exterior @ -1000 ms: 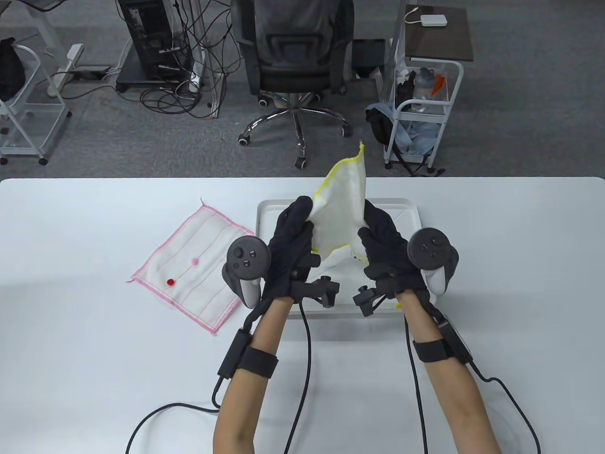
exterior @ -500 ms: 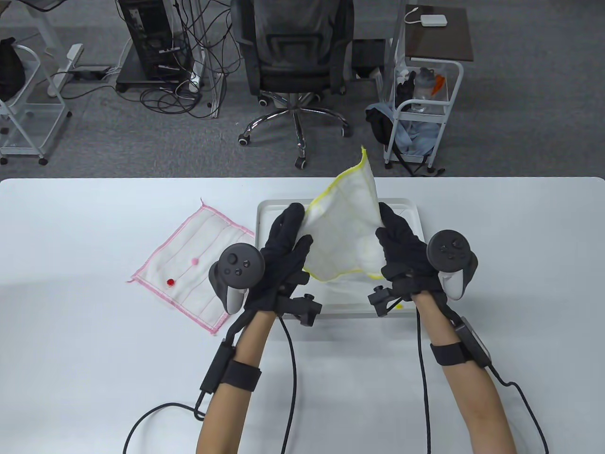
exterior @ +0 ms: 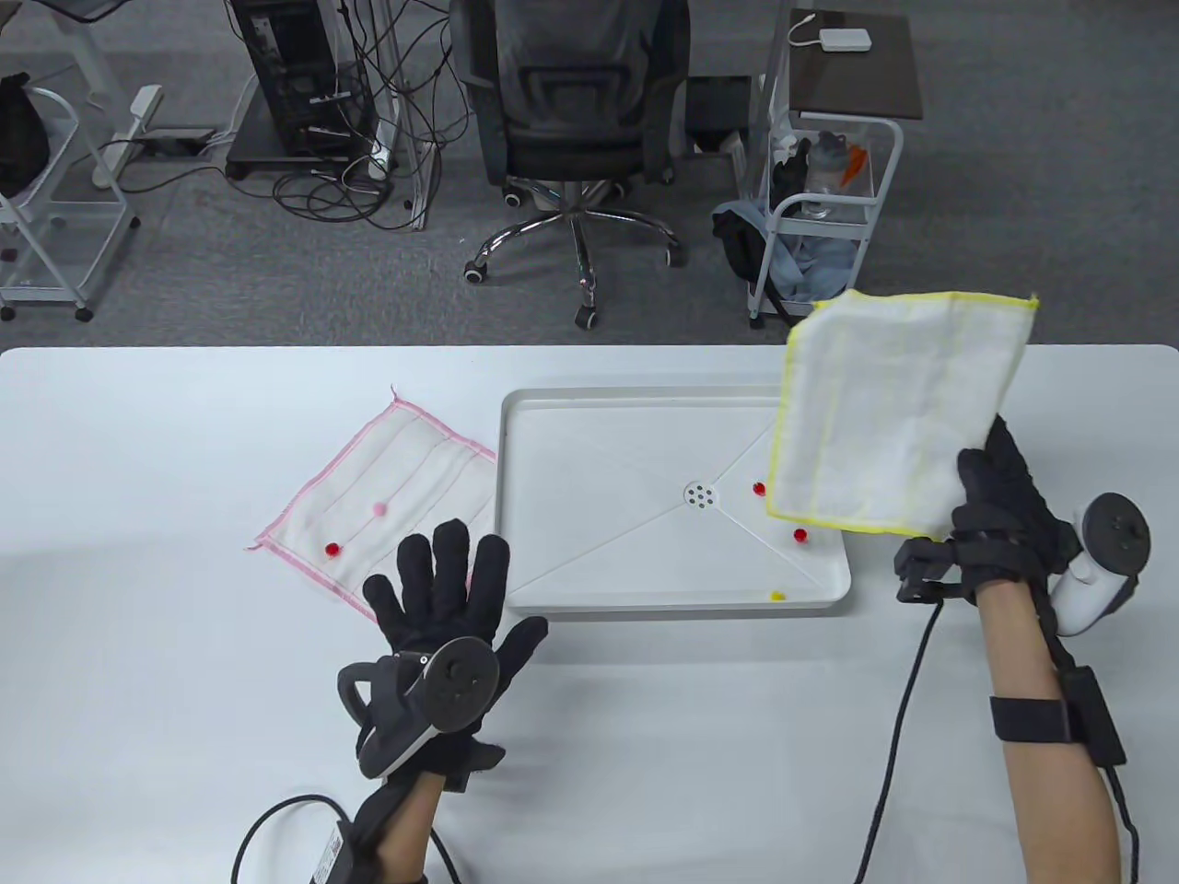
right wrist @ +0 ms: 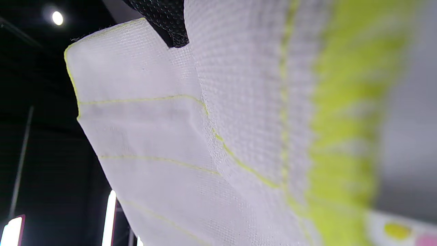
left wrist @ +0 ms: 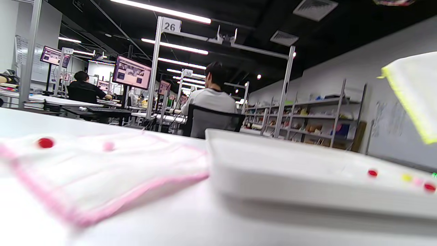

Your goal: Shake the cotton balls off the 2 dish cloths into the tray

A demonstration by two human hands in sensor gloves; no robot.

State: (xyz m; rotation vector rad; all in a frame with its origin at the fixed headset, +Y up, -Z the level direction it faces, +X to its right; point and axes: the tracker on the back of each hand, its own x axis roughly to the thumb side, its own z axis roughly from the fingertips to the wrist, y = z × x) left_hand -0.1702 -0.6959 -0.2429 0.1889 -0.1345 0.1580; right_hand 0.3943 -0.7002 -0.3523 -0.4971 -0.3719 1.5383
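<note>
My right hand (exterior: 999,502) pinches the yellow-edged dish cloth (exterior: 898,410) by its near right edge and holds it spread in the air over the right end of the white tray (exterior: 589,410). That cloth fills the right wrist view (right wrist: 191,136). Two red balls (exterior: 759,488) and a yellow ball (exterior: 778,596) lie in the tray. The pink-edged cloth (exterior: 387,502) lies flat left of the tray, with a red ball (exterior: 332,549) and a pink ball (exterior: 379,507) on it. My left hand (exterior: 451,589) hovers with fingers spread over that cloth's near right corner.
An office chair (exterior: 576,120) stands behind the table's far edge, with a white cart (exterior: 824,212) to its right. Glove cables (exterior: 898,737) trail over the near part of the table.
My left hand let go of the yellow-edged cloth and moved left and nearer, toward the pink-edged cloth. My right hand carried the cloth to the right, uncovering the tray and its balls.
</note>
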